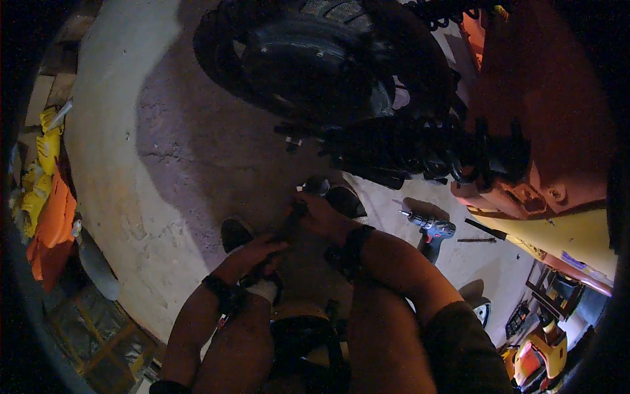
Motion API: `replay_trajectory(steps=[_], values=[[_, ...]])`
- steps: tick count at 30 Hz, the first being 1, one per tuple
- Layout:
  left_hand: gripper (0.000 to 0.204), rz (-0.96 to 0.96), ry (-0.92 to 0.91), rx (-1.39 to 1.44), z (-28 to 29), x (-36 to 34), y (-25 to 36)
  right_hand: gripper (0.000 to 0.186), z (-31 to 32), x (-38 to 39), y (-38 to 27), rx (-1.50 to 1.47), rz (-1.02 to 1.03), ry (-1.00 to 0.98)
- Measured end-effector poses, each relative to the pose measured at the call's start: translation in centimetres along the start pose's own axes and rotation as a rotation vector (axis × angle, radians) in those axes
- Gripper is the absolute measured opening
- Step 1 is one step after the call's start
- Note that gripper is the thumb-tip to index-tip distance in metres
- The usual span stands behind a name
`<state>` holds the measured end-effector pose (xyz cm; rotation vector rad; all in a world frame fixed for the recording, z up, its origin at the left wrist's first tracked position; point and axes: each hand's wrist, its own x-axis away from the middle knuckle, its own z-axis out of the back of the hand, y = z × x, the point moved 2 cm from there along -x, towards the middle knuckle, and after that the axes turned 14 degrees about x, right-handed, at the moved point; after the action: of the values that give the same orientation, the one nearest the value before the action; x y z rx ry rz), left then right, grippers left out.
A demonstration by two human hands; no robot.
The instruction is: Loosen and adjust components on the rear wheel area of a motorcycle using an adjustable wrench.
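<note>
My right hand (319,215) is closed around a dark, narrow thing (293,217), too dim to name. A small pale spot shows just above its fingers. Lower and to the left is my left hand (258,254), fingers bent toward the lower end of that dark thing; whether it grips anything is lost in shadow. Both wrists wear black straps. Ahead of the hands stands a black wheel with a tyre (226,62). A black coil-spring shock absorber (420,148) stretches from beside the wheel to an orange body (545,98) at the right.
A cordless drill (433,228) lies on the concrete floor (387,197) to the right, near a thin dark rod (477,240). Yellow and orange pieces (52,223) lie along the left side. A yellow-orange machine part (541,354) sits at the lower right. My shoes are beside the hands.
</note>
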<state>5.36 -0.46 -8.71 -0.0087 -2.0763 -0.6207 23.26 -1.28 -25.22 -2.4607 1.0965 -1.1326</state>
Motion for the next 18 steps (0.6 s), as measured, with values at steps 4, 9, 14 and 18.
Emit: replay_trajectory(steps=[4,9,14,18], values=[[0.022,-0.026,0.009,-0.058,1.0,0.4,-0.7,0.024,-1.5,0.8,-0.9,0.849,0.372,-0.004],[0.022,0.137,0.088,0.102,0.3,0.6,0.0,0.026,-3.4,3.2,-4.4,1.065,0.412,0.003],[0.02,0.068,0.083,0.051,0.5,-0.2,-0.6,0.029,-3.2,3.5,-4.5,1.171,0.449,0.026],[0.02,0.154,0.084,0.149,0.3,0.2,0.0,0.03,-3.3,3.7,-4.4,1.138,0.552,0.02]])
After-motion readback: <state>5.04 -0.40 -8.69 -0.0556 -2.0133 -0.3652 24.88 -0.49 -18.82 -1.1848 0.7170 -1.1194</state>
